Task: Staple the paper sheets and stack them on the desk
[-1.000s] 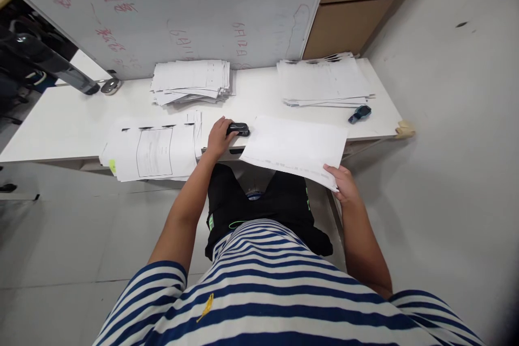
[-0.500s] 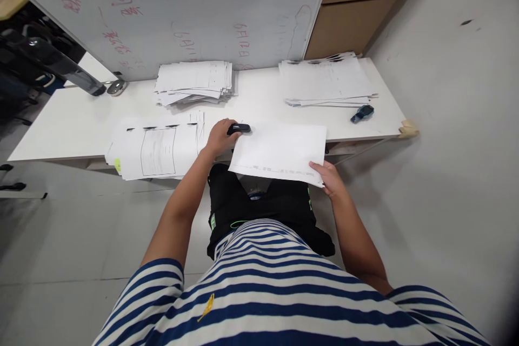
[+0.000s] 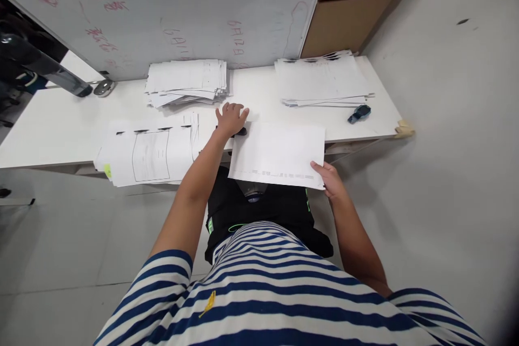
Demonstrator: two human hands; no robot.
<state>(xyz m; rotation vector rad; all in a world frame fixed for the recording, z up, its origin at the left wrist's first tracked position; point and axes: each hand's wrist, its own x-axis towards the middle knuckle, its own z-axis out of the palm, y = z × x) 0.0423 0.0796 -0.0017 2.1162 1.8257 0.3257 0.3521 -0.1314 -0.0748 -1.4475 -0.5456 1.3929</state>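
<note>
My left hand (image 3: 231,117) lies palm down on a small black stapler (image 3: 241,131) at the upper left corner of a sheaf of white sheets (image 3: 279,152). Only the stapler's end shows under the fingers. My right hand (image 3: 327,175) pinches the sheaf's near right corner, which hangs over the front edge of the white table (image 3: 73,130). The sheets lie flat, with a line of print along the near edge.
A spread of printed pages (image 3: 150,152) lies left of my left hand. Two paper stacks sit at the back, one left (image 3: 186,82) and one right (image 3: 322,80). A small dark blue tool (image 3: 359,113) lies near the right end. A whiteboard (image 3: 170,5) stands behind.
My right hand slid the sheaf left and squared it in front of me. My left hand went from gripping the stapler's side to resting on top of it at the sheaf's corner.
</note>
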